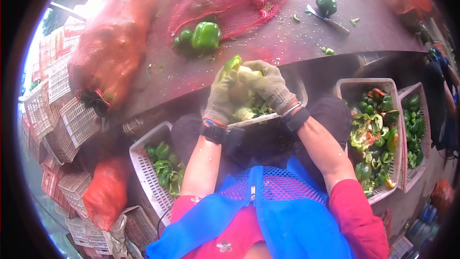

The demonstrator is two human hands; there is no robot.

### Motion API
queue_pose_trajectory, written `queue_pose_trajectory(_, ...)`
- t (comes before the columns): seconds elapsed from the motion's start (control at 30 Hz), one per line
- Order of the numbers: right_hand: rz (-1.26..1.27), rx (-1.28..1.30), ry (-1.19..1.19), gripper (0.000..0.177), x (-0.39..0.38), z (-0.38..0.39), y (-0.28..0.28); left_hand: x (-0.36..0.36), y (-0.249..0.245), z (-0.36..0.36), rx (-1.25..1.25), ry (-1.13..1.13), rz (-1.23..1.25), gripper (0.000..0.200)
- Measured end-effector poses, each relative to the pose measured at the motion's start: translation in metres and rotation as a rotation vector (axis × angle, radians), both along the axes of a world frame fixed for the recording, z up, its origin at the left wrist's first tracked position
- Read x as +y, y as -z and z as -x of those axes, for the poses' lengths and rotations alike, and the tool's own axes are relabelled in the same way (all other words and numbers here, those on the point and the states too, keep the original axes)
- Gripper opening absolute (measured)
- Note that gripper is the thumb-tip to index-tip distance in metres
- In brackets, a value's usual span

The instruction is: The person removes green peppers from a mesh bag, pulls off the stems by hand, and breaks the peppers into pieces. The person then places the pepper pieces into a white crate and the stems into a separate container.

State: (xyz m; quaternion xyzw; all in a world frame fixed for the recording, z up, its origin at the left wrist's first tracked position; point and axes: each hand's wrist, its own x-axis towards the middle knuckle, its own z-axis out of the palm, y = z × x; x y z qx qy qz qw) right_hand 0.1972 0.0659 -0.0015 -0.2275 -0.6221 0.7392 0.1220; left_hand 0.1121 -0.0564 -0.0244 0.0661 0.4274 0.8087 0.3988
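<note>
My left hand (219, 100), in a dirty knit glove, is closed around a torn green bell pepper (233, 62). My right hand (272, 85), gloved too, grips the same pepper from the other side; part of it is hidden by my fingers. Pale inner flesh shows between the two hands. Below them, a light plastic crate (256, 121) between my knees contains pepper scraps (245, 113). Ahead on the table, a whole green bell pepper (206, 37) lies by the mouth of a red mesh sack (225, 0).
A knife (335, 25) lies by another pepper (326, 5) on the seed-strewn table (268, 43). A full mesh sack (115, 38) leans at left. Crates of peppers flank me, left (143, 163) and right (341, 88). Stacked crates (62, 115) stand far left.
</note>
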Motion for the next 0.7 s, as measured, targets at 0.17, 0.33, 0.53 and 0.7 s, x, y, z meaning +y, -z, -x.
queue_pose_trajectory(0.17,0.073,-0.142,-0.098,0.048,0.004,-0.004,-0.009,0.002,0.006,-0.012,0.032,-0.153,0.043,0.037)
queue_pose_trajectory(0.33,-0.786,-0.126,-0.121,0.057,0.003,-0.003,-0.01,0.0,-0.023,-0.018,0.547,-0.152,0.353,0.048)
queue_pose_trajectory(0.53,-0.541,0.013,-0.249,0.051,0.005,-0.004,-0.005,-0.006,-0.039,-0.015,0.269,0.022,0.255,0.054)
queue_pose_trajectory(0.7,0.218,0.167,-0.023,0.036,-0.005,-0.004,0.027,-0.008,-0.019,-0.005,-0.03,-0.003,-0.053,0.042)
